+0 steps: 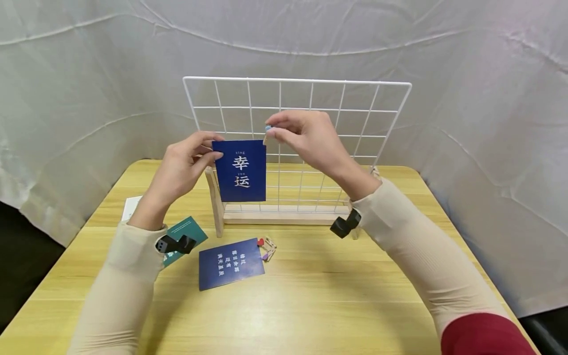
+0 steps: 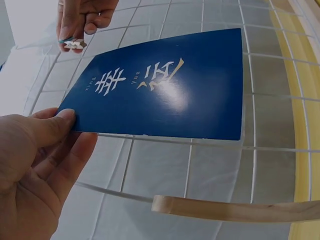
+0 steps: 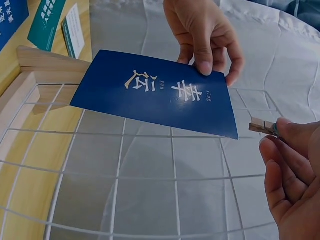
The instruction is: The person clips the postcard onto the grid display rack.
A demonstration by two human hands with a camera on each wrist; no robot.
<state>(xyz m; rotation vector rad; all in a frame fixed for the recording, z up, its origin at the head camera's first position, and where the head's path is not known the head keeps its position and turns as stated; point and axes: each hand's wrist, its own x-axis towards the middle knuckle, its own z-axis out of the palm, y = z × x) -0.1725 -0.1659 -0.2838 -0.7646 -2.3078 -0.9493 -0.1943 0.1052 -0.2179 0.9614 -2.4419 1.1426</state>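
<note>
My left hand point(image 1: 181, 165) pinches the left edge of a dark blue card point(image 1: 241, 190) with white characters, thumb in front and fingers behind. The card is held upright before the white wire grid point(image 1: 293, 109). In my right hand point(image 1: 310, 138), a small wooden clothespin point(image 3: 262, 126) with a bluish end is pinched between thumb and fingers. In the right wrist view the clothespin's tip stands just off the card's corner, with a small gap between them. The grid sits in a wooden base point(image 1: 284, 217).
On the table point(image 1: 310, 305) lie another blue card point(image 1: 230, 266), a green card point(image 1: 188, 228) partly behind my left wrist, and a white card point(image 1: 130, 207). Several small clothespins point(image 1: 267, 249), with red and purple hearts, lie by the blue card. A pale cloth point(image 1: 284, 29) hangs behind.
</note>
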